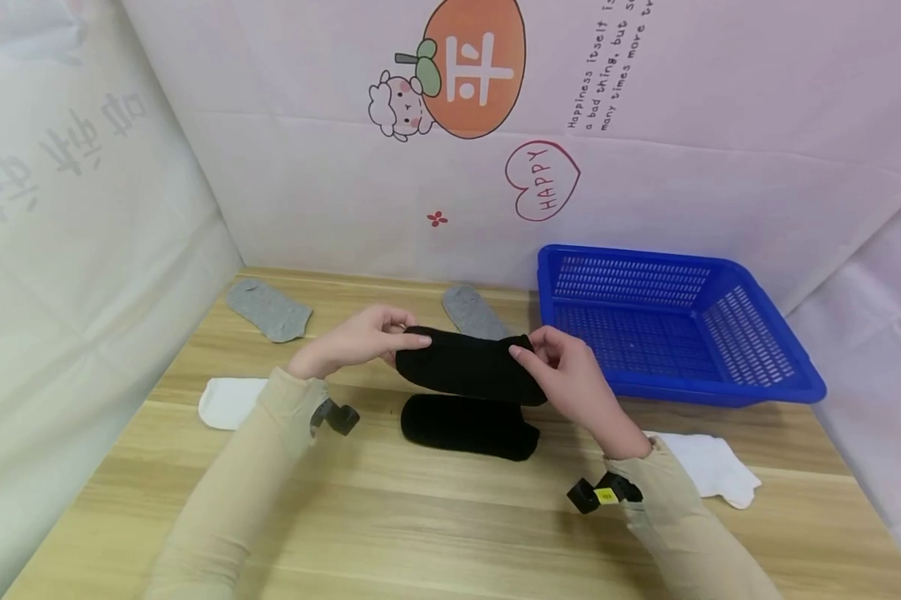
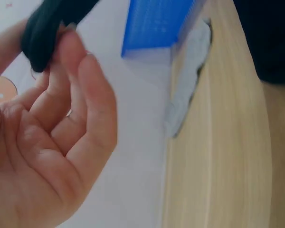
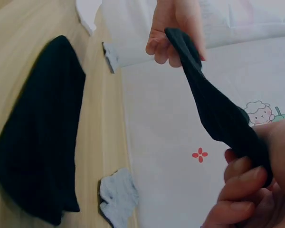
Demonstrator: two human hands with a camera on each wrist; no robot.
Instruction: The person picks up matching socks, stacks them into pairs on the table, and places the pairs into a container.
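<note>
Both hands hold one black sock (image 1: 468,364) stretched sideways above the table. My left hand (image 1: 360,340) pinches its left end between thumb and fingers, and my right hand (image 1: 573,379) grips the right end by the opening. In the right wrist view the held sock (image 3: 209,102) hangs between the two hands, raised off the wood. Just below it, a second black sock (image 1: 465,427) lies flat on the table. Behind the held sock is a grey sock (image 1: 474,311), its lower part hidden.
A blue plastic basket (image 1: 783,387) stands at the back right. Another grey sock (image 1: 270,310) lies at the back left. One white sock (image 1: 225,403) is partly under the left forearm, another white sock (image 1: 713,467) beside the right. A printed cloth (image 1: 330,192) hangs behind the table.
</note>
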